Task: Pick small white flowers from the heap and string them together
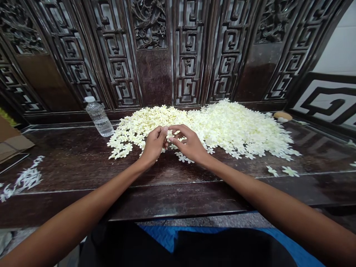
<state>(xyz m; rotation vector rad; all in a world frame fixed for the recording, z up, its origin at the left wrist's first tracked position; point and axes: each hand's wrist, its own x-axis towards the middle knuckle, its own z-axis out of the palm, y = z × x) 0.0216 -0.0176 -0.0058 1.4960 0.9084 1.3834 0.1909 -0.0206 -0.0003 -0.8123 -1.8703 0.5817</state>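
- holding what?
- small white flower, pinched between fingertips of left hand and right hand, at six o'clock edge of the flower pile.
- handling?
- likely featherlight, soft, easily crushed; best nipped gently at the centre.

A dark carved screen of fretwork panels filled the back, beyond the left hand and right hand. Under both ran a glossy dark wooden table, catching soft light. Far right of the right hand, a fretwork rail met a white wall. Nearer than the hands, below the table's edge, lay a blue mat.
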